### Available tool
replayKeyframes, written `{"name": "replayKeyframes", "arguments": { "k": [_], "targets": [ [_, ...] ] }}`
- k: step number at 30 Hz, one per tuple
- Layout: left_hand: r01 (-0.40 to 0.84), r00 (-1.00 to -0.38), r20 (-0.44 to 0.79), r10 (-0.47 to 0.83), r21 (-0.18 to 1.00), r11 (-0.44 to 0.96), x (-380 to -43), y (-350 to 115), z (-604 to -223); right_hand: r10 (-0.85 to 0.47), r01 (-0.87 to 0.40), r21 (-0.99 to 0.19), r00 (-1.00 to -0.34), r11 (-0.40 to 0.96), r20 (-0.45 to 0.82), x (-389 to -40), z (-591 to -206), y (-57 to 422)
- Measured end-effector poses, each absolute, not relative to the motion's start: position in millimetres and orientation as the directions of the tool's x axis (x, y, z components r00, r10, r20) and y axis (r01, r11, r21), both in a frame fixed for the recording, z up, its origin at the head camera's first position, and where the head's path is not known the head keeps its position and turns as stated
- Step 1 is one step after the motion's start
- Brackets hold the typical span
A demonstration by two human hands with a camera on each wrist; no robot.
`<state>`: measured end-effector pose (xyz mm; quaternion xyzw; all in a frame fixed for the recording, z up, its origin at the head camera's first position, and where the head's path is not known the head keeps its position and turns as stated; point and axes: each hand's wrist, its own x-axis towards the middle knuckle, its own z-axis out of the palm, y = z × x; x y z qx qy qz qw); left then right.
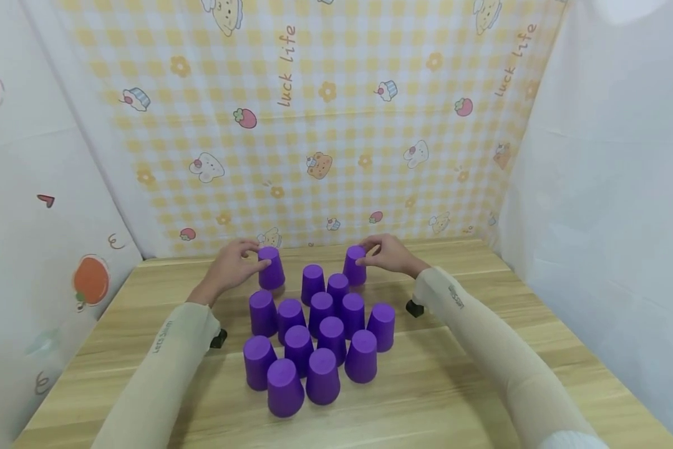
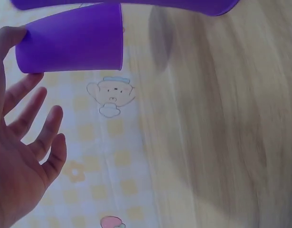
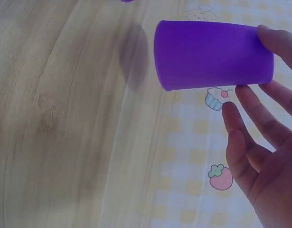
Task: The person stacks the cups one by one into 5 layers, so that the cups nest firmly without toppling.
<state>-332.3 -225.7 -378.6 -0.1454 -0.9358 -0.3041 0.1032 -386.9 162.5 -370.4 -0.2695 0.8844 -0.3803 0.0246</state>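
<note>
My left hand [image 1: 235, 265] pinches an upside-down purple cup [image 1: 271, 269] near its base, at the back left of the group. Thumb and index finger hold it while the other fingers hang loosely curved, as the left wrist view shows. At the back right, another upside-down purple cup [image 1: 355, 268] is pinched the same way by my right hand [image 1: 391, 254]. In the right wrist view this cup [image 3: 212, 56] stands apart from its shadow on the table. Several more purple cups [image 1: 322, 374] stand upside down between and in front of my hands, in loose rows.
The wood-grain table [image 1: 426, 399] carries all the cups. A yellow checked cloth [image 1: 325, 137] hangs behind it, with white sheets [image 1: 594, 187] at both sides. Small black pieces [image 1: 415, 308] show at the cuffs of both sleeves.
</note>
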Motion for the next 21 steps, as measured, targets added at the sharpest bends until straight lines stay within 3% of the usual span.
{"name": "replayKeyframes", "arguments": {
  "k": [21],
  "targets": [
    [0.235, -0.964, 0.243, 0.11, 0.574, 0.784, -367.2, -214.5, -389.6, -0.423, -0.427, -0.676, -0.887, 0.601, 0.184, -401.1, -369.9, 148.1]
  ]
}}
